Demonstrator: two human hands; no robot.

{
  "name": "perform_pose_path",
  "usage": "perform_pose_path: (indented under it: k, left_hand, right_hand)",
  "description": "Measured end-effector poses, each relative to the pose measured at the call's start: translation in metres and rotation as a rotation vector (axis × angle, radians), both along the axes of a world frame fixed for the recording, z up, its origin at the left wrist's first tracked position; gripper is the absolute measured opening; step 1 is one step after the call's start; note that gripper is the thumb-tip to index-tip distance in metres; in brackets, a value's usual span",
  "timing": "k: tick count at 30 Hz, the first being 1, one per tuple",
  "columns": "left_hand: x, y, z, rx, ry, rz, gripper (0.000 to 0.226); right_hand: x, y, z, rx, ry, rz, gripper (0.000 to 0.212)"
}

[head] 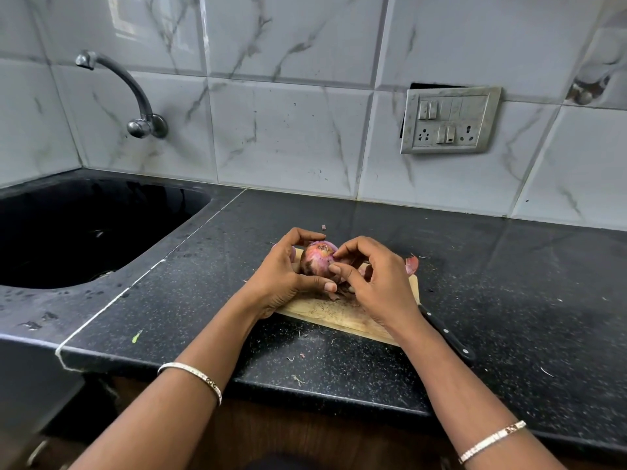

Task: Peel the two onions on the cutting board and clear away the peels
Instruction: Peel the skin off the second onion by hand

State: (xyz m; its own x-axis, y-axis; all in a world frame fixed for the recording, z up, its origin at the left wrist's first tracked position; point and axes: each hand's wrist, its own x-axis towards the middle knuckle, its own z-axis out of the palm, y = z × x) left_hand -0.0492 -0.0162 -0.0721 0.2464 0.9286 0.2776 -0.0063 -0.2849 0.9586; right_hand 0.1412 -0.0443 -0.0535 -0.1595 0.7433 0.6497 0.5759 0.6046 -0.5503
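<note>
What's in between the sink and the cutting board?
Just speckled black countertop, crossed by a white seam line; the head view shows it.

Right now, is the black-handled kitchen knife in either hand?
No: the black-handled knife lies at the edge of the wooden cutting board, while the left hand and the right hand both hold the reddish-purple onion.

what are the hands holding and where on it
An onion. The left hand wraps its left side, thumb under the near side; the right hand pinches skin on its right side with its fingers.
</note>
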Motion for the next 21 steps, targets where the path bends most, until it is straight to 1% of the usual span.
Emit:
perform_pose_path:
  k: [9, 21]
  left_hand:
    - [0.0036, -0.0045, 0.0027, 0.046, 0.072, 0.044, 0.084]
    - [0.0036, -0.0026, -0.0022, 0.132, 0.156, 0.124, 0.085]
  right_hand:
    - [-0.0012, 0.0002, 0.0010, 0.024, 0.036, -0.004, 0.010]
    - [-0.0017, 0.0022, -0.0014, 0.013, 0.048, -0.008, 0.008]
